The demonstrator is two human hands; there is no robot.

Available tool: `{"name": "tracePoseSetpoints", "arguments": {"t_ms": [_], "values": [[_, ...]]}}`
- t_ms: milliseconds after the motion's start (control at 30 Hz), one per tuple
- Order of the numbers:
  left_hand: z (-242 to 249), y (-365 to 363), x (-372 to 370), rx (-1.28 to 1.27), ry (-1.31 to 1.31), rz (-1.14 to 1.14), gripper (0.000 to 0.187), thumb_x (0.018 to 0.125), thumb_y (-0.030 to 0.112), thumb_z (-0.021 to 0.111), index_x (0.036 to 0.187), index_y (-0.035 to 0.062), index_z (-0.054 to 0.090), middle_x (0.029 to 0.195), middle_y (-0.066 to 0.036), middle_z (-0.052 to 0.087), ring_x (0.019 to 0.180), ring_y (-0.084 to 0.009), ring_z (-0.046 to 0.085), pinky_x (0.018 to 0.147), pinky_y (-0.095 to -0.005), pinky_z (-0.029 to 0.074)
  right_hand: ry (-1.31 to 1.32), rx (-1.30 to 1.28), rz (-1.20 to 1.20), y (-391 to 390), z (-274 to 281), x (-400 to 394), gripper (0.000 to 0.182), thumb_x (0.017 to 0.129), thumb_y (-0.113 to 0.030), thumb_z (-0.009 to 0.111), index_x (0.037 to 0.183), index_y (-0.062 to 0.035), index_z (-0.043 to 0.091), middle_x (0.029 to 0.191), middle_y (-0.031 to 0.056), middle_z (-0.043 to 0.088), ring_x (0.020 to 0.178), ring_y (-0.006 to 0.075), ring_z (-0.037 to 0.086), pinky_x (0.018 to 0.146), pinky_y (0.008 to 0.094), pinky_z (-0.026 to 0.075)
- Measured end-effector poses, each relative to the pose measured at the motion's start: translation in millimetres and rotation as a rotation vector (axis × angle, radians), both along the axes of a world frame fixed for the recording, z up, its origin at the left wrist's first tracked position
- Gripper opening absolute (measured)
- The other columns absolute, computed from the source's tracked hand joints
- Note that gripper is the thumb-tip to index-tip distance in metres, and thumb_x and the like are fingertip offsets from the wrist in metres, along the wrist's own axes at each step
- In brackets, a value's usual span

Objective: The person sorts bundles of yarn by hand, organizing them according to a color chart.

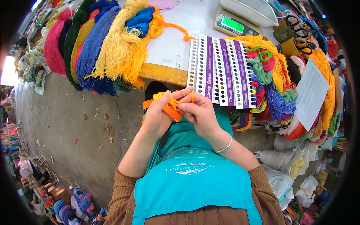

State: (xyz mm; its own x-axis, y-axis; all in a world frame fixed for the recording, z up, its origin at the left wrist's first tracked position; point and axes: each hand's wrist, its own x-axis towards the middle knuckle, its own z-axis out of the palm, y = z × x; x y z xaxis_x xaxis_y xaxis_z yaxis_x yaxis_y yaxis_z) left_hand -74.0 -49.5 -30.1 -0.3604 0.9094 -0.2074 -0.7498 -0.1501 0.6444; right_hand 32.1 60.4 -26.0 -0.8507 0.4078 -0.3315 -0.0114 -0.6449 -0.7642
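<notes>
My left hand [158,114] is closed around a small bundle of orange and yellow thread [171,108], held above my lap. My right hand [200,114] pinches a strand of that thread between thumb and fingers, and a small loop stands up by the fingertips. Just beyond my right hand, white-and-purple cross stitch thread cards [221,71] with rows of punched holes overlap at the table edge. Thick hanks of coloured thread [99,48] hang over the edge ahead on the left. Part of the held bundle is hidden behind my fingers.
A digital scale [236,25] with a lit green display stands at the back of the table [168,48]. To the right are scissors [304,45] in holders, a written sheet [310,93] and more thread hanks [279,101]. Plastic bags [279,161] lie lower right. Thread scraps litter the floor [93,138].
</notes>
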Motion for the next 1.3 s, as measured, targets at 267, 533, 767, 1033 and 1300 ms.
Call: {"name": "tracePoseSetpoints", "arguments": {"t_ms": [267,533,767,1033,1300], "values": [[14,-11,3,-0.091,0.024,0.137,0.050,0.092,0.009,0.063,0.136,-0.0046,0.045,0.112,-0.009,0.063,0.103,-0.0166,0.061,0.093,-0.0339,0.050,0.014,0.053,0.008,1,0,1,0.007,0.088,-0.006,0.065,0.083,-0.0059,0.060,0.065,-0.0031,0.053,0.051,0.0033,0.042,0.045,0.0189,0.029],[12,-15,-4,-0.123,0.111,0.117,0.056,0.090,0.006,0.066,0.139,-0.0051,0.041,0.106,-0.006,0.063,0.098,-0.0136,0.062,0.090,-0.0305,0.051,-0.011,0.099,-0.003,-1,7,-1,0.007,0.089,-0.008,0.066,0.085,-0.0063,0.060,0.065,-0.0040,0.053,0.053,0.0022,0.042,0.046,0.0184,0.029],[16,-16,-9,-0.088,0.068,0.093,0.055,0.089,0.005,0.063,0.139,-0.0055,0.042,0.114,-0.010,0.064,0.102,-0.0156,0.062,0.094,-0.0328,0.050,0.029,0.106,-0.005,0,6,-2,0.006,0.088,-0.006,0.066,0.085,-0.0049,0.061,0.066,-0.0036,0.054,0.053,0.0021,0.042,0.047,0.0181,0.030],[16,-17,-11,-0.058,0.050,0.081,0.052,0.085,0.002,0.059,0.135,-0.0053,0.046,0.095,-0.001,0.058,0.083,-0.0091,0.057,0.079,-0.0266,0.048,0.052,0.262,-0.007,-3,8,-2,0.004,0.088,-0.005,0.066,0.089,-0.0028,0.063,0.073,-0.0026,0.059,0.058,0.0007,0.044,0.050,0.0173,0.032],[24,-13,-7,-0.158,0.074,0.138,0.052,0.084,0.000,0.058,0.134,-0.0053,0.047,0.093,-0.001,0.057,0.082,-0.0090,0.056,0.078,-0.0269,0.048,0.098,0.307,-0.070,-6,7,-3,0.004,0.089,-0.004,0.065,0.093,-0.0025,0.063,0.080,-0.0009,0.063,0.065,0.0016,0.051,0.055,0.0173,0.038]]}}
